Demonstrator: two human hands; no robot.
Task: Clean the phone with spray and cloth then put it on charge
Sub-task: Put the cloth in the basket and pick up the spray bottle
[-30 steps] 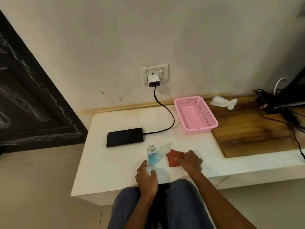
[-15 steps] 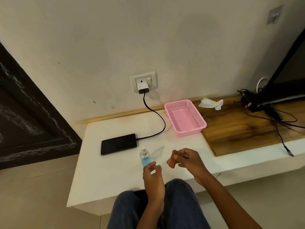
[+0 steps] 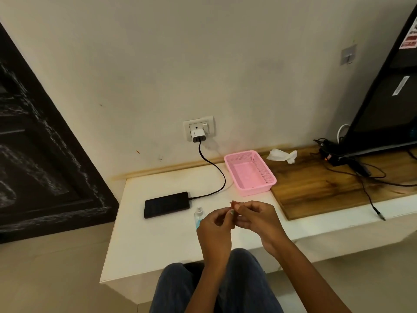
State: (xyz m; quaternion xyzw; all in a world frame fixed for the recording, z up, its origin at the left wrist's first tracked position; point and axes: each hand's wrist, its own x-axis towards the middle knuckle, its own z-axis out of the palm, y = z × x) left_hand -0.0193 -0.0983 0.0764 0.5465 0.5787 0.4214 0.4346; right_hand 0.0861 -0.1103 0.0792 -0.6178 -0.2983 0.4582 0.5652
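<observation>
From my remote view, going left to right. A dark carved panel (image 3: 45, 166) leans at the far left beside the white counter (image 3: 158, 245). The phone (image 3: 167, 204) lies flat, screen up, on the counter, with the black cable (image 3: 216, 175) plugged into its right end and running up to the white charger (image 3: 198, 136) in the wall socket (image 3: 199, 128). The spray bottle (image 3: 198, 216) stands upright just right of the phone, partly hidden behind the left hand (image 3: 214, 233). Left hand raised over the counter edge, fingers curled; fingertips meet the orange cloth (image 3: 234, 203), though I cannot tell if they grip it. Right hand (image 3: 255, 219) pinches the bunched cloth, mostly hidden. Behind: pink basket (image 3: 250, 172), crumpled tissue (image 3: 282, 155), wooden board (image 3: 338, 181), tangled cords (image 3: 352, 163), dark screen (image 3: 388, 105).
</observation>
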